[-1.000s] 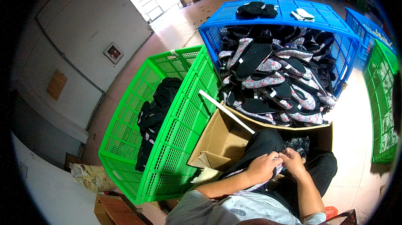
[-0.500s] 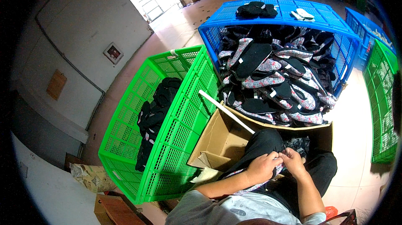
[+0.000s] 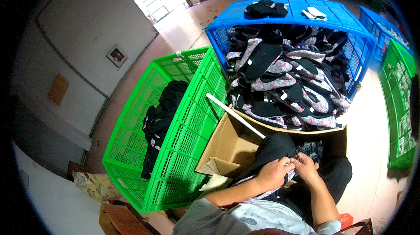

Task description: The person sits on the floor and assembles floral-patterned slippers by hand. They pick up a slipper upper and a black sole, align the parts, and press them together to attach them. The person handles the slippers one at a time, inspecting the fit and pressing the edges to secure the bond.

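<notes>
Both forearms come in from the near edge, bent inward, hands meeting over the lap just in front of the cardboard box (image 3: 227, 145). Left hand (image 3: 273, 173) curled, knuckles up, fingers closed on the near edge of a black fabric piece (image 3: 273, 147) that drapes up and over toward the box. Right hand (image 3: 306, 168) just beside it, touching or almost touching the left, fingertips pinched together on the same piece at its right edge; what exactly sits between the fingertips is too small to tell. A floral-patterned strip of the piece hangs below the left hand along the forearm.

The black fabric piece lies between the hands and the box, resting on the person's dark trousers.

Left of the box: green crate (image 3: 144, 139) with a heap of dark finished pieces (image 3: 159, 117) inside. Far side, behind the box: blue crate (image 3: 350, 20) piled with black and floral shoe uppers (image 3: 284, 82); a few more black pieces lie on the crate's far flat part. A white stick (image 3: 234, 114) leans across the box's far-left rim. Another green crate (image 3: 400, 104) at the right.
</notes>
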